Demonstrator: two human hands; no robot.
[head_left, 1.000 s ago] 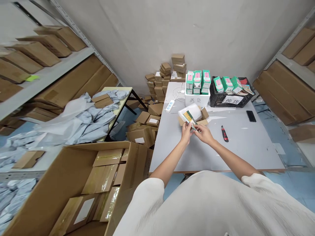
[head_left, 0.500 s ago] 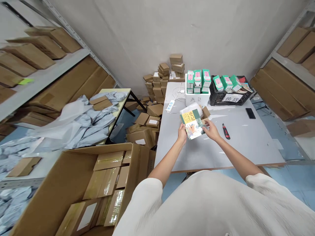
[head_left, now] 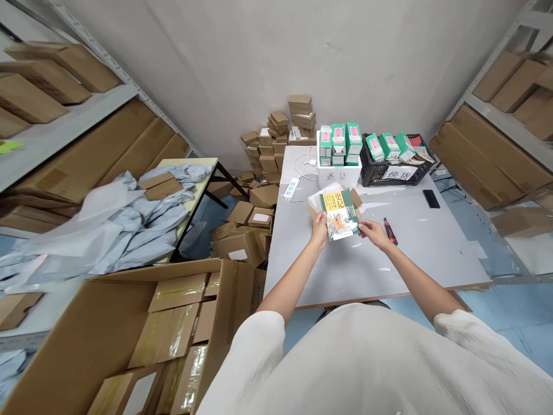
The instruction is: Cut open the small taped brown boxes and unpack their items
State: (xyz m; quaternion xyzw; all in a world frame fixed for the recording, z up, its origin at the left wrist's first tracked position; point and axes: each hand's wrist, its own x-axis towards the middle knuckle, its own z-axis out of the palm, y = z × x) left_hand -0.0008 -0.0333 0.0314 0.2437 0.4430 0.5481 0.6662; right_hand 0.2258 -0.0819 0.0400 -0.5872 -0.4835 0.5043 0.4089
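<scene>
Above the grey table (head_left: 415,253) I hold a book (head_left: 340,216) with a green, yellow and white illustrated cover facing me. My left hand (head_left: 319,230) grips its lower left edge, fingers closed. At its right edge, my right hand (head_left: 374,232) pinches the cover side between thumb and fingers. Just behind the book lies an opened cardboard box (head_left: 356,199) with white wrapping (head_left: 317,200), both partly hidden by it. A red and black box cutter (head_left: 390,231) rests on the table to the right of my right hand.
At the table's back stand a white bin (head_left: 339,176) and a black crate (head_left: 372,173), both with green boxes. A phone (head_left: 431,199) and a power strip (head_left: 291,188) lie on the table. Left is a large carton (head_left: 108,323) of taped boxes; shelves flank both sides.
The book has been turned slightly more upright in my hands. My right hand has shifted along its right edge. The whole view has swung a little to the right.
</scene>
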